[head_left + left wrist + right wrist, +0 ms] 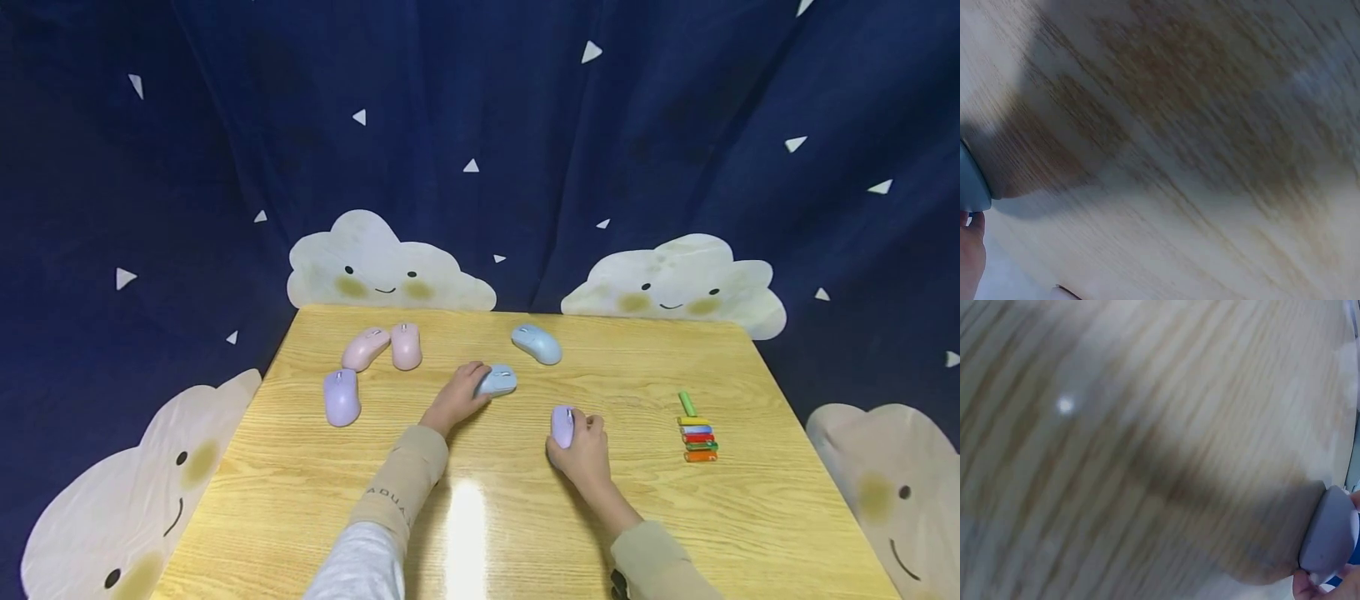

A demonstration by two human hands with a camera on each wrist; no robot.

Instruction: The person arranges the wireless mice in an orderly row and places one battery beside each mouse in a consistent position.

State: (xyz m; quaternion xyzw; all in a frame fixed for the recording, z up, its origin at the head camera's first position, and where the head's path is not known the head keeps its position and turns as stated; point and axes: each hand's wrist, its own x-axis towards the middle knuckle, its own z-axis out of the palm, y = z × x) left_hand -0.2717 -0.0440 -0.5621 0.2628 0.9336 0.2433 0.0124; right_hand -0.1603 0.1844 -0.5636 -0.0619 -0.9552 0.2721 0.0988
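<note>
My left hand [459, 398] grips a light blue computer mouse [498, 381] from its left end, near the middle of the table. At the left edge of the left wrist view, part of that blue mouse [971, 184] shows with a fingertip against it. My right hand [583, 454] holds a lilac computer mouse [562, 425] between thumb and fingers, nearer the front. In the right wrist view the lilac mouse [1330, 534] appears at the lower right, fingers at its side. Another light blue mouse [537, 344] lies just behind the left hand's mouse.
Two pink mice, one slanted [366, 348] and one straight [406, 347], lie at the back left. A second lilac mouse [342, 398] lies in front of them. Several coloured batteries [698, 437] are lined up at the right. A dark blue curtain [480, 108] hangs behind the wooden table [300, 500].
</note>
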